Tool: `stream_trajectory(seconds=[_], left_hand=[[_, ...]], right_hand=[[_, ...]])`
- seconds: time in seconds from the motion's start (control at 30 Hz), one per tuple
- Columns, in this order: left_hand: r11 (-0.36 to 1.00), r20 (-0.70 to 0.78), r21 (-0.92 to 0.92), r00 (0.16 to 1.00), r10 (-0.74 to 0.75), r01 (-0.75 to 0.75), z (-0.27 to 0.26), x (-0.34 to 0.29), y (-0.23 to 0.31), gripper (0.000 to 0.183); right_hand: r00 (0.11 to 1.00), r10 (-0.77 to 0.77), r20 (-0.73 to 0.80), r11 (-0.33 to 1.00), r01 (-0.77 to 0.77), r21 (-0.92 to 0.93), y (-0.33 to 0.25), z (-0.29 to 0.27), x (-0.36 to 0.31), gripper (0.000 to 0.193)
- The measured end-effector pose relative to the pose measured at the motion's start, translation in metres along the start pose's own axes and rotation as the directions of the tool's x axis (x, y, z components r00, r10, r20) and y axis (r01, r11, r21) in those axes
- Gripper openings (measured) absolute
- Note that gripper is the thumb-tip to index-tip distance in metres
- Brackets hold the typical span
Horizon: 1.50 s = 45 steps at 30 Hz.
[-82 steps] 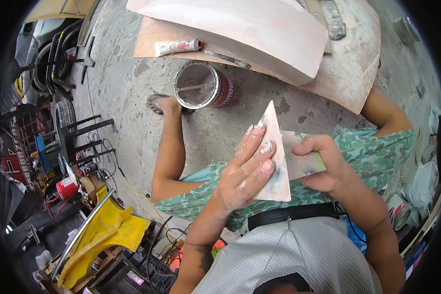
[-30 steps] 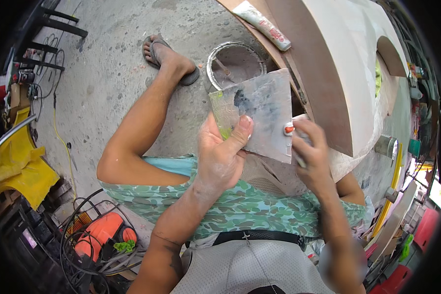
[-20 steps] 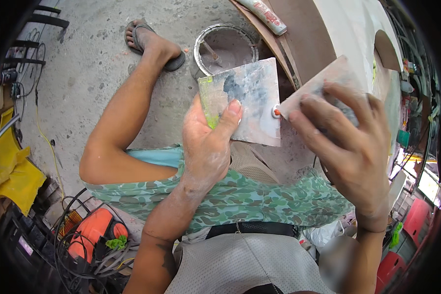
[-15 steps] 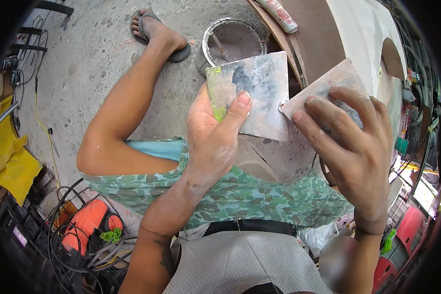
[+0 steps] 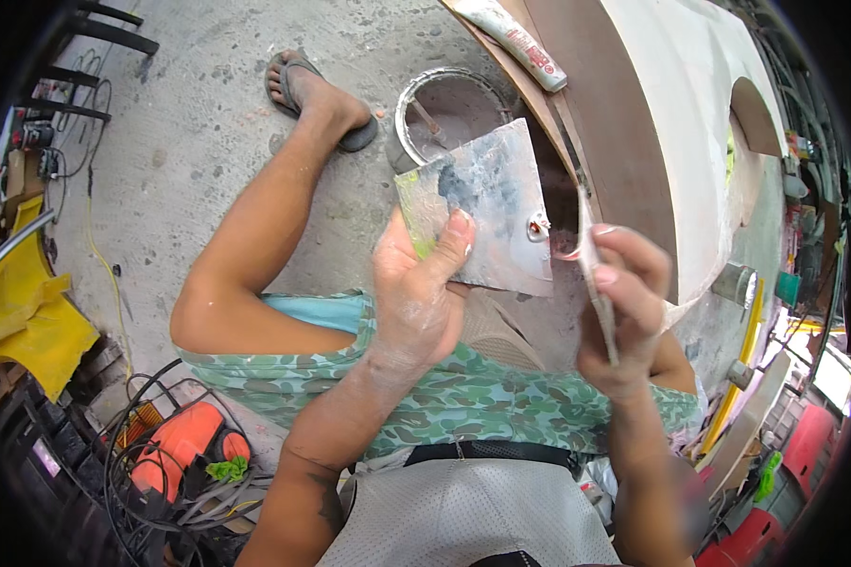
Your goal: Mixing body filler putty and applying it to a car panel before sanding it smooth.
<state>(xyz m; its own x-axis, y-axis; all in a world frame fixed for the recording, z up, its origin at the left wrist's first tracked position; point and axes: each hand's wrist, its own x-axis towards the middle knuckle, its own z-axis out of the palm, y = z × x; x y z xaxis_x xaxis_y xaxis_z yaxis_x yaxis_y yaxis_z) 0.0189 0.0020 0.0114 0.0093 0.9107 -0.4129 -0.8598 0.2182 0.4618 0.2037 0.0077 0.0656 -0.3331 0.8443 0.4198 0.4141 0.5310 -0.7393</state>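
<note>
My left hand [image 5: 416,298] grips a flat, square putty board [image 5: 501,203], thumb on top and fingers underneath. Grey, white and yellow-green smears cover its face. Near the board's right edge sits a small white blob of paste [image 5: 538,227] with red in it. My right hand [image 5: 629,307] pinches a thin flat putty spreader [image 5: 593,269], turned almost edge-on. At the spreader's tip, close to the board's right edge, there is a pinkish-red smear; whether it touches the board I cannot tell.
Beyond the board stands an open round can [image 5: 403,142] of greyish paste with a stick in it. A white-and-red tube [image 5: 515,42] lies on a large curved brown-and-white panel [image 5: 648,132]. Cables and an orange tool [image 5: 175,449] lie at lower left, near a yellow panel [image 5: 28,312].
My right hand has turned the spreader from face-up to nearly edge-on and moved left and down. The paste blob now shows on the board. The view has shifted slightly.
</note>
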Motion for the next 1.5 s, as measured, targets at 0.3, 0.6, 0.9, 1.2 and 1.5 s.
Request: stream_trajectory(seconds=[0.3, 0.6, 0.9, 1.2, 1.5], left_hand=[[0.969, 0.029, 0.169, 0.983, 0.180, -0.182, 0.007, 0.001, -0.002, 0.034], [0.597, 0.155, 0.684, 0.883, 0.443, -0.419, 0.021, -0.008, -0.014, 0.032], [0.872, -0.005, 0.363, 0.935, 0.355, -0.329, 0.014, 0.012, -0.006, 0.029], [0.979, -0.065, 0.132, 0.984, 0.164, -0.155, 0.008, 0.014, -0.004, 0.028], [0.741, 0.075, 0.522, 0.888, 0.453, -0.422, 0.001, 0.010, -0.006, 0.027]], right_hand=[[0.957, 0.284, 0.056, 0.919, -0.255, -0.300, 0.028, 0.000, -0.030, 0.059], [0.921, 0.211, 0.329, 0.886, -0.038, -0.463, -0.010, -0.028, 0.017, 0.051], [0.960, 0.163, 0.228, 0.979, -0.129, -0.156, -0.005, -0.021, -0.030, 0.048], [0.981, 0.145, 0.128, 0.943, -0.098, -0.317, 0.068, 0.014, -0.039, 0.065], [0.976, 0.029, 0.218, 0.785, 0.113, -0.609, 0.011, 0.011, -0.027, 0.042]])
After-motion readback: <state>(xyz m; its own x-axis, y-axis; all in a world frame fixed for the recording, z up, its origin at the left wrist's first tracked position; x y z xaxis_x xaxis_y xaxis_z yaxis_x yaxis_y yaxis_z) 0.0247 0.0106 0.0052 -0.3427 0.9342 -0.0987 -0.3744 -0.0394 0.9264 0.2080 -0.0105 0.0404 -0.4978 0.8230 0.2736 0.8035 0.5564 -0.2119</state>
